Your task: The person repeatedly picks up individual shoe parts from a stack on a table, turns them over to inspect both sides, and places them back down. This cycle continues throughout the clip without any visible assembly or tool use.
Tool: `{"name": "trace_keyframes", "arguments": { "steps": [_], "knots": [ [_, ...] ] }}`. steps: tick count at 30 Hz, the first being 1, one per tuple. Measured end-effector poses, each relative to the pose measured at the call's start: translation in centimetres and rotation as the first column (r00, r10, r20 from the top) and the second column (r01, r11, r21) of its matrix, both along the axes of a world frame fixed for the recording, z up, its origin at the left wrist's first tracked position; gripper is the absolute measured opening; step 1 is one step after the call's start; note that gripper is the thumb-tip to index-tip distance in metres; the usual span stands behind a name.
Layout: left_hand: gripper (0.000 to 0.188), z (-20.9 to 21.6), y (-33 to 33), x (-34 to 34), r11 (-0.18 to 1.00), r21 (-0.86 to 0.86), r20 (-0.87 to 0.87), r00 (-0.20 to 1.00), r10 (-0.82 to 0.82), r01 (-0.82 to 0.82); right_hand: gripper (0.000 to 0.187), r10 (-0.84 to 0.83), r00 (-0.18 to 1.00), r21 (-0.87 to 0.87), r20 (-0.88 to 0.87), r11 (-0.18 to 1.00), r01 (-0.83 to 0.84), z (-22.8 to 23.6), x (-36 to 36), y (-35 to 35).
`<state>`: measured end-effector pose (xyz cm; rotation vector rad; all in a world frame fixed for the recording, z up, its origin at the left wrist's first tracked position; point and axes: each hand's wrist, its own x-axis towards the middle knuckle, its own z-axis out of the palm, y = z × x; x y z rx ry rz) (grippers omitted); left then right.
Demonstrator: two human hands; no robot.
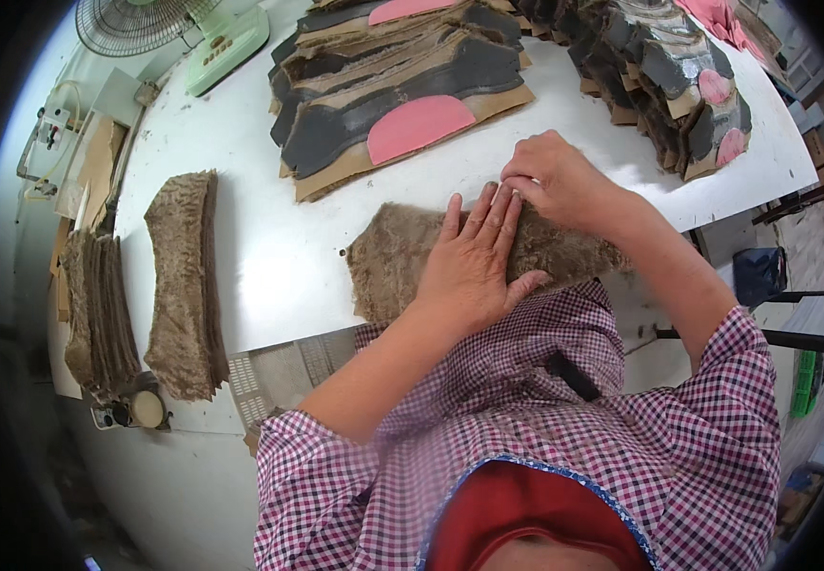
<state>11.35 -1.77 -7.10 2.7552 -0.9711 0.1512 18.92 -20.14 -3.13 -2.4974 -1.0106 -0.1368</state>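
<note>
A brown, fur-like fabric piece (pixel 385 259) lies at the near edge of the white table, in front of my body. My left hand (pixel 472 263) rests flat on it with fingers stretched out and the thumb spread to the right. Just beyond those fingertips, my right hand (pixel 557 181) is closed, thumb and fingers pinched together at the piece's far edge. Whatever sits in that pinch is too small or hidden to make out. My right wrist and forearm cover part of the piece's right side.
Stacked brown fur pieces (pixel 182 285) stand at the table's left, with another pile (pixel 98 314) beyond them. Layered grey-and-brown pieces with pink patches (pixel 402 105) lie at the back; a similar pile (pixel 664 86) is at the far right. A green fan (pixel 226 48) stands at the back left.
</note>
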Motion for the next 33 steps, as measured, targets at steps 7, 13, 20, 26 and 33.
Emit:
{"name": "trace_keyframes", "arguments": {
  "steps": [7, 13, 20, 26, 33],
  "knots": [
    [0.086, -0.4, 0.3, 0.0, 1.000, -0.014, 0.012, 1.000, -0.011, 0.011, 0.008, 0.249, 0.949, -0.276, 0.193, 0.942, -0.191, 0.9, 1.0, -0.1],
    [0.085, -0.1, 0.3, 0.0, 1.000, 0.015, 0.008, 1.000, 0.008, -0.008, 0.010, 0.326, 0.919, -0.349, 0.223, 0.907, -0.237, 1.1, 2.0, 1.1],
    [0.083, -0.2, 0.4, 0.0, 1.000, -0.008, 0.022, 1.000, -0.016, 0.016, 0.007, 0.131, 0.979, 0.014, 0.159, 0.991, -0.135, 1.4, 2.3, 0.5],
    [0.083, -0.3, 0.4, 0.0, 1.000, -0.007, 0.031, 0.999, -0.012, 0.013, 0.006, 0.323, 0.901, -0.233, 0.289, 0.937, -0.261, 1.3, 1.5, 1.2],
    [0.083, -0.2, 0.4, 0.1, 1.000, 0.000, 0.005, 1.000, -0.021, 0.021, 0.013, 0.356, 0.901, -0.331, 0.249, 0.905, -0.266, 1.0, 1.4, 2.0]
  ]
}}
